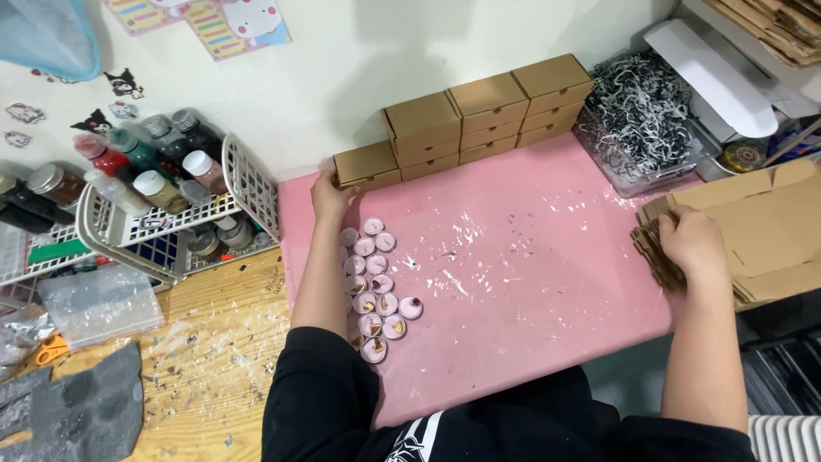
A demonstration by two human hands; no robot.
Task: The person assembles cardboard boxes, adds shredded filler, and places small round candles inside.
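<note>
From the head camera, the left hand [329, 195] rested its fingers on the lowest small brown box [368, 165], not clamped round it. More folded boxes [487, 107] stood stacked just past those fingers. The right hand [691, 242] gripped the edge of a pile of flat cardboard [761, 231]. Little round pink cups [374, 287] sat on the pink tabletop [530, 282] near the left arm. Many boxes looked done; many flat ones were left.

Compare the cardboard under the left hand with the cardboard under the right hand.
The left hand touches a folded small box, closed and standing at the end of a stacked row. The right hand rests on a pile of flat blanks, unfolded and lying at the pink mat's edge. The box is compact; the blanks spread wider. Both are plain brown cardboard.
</note>
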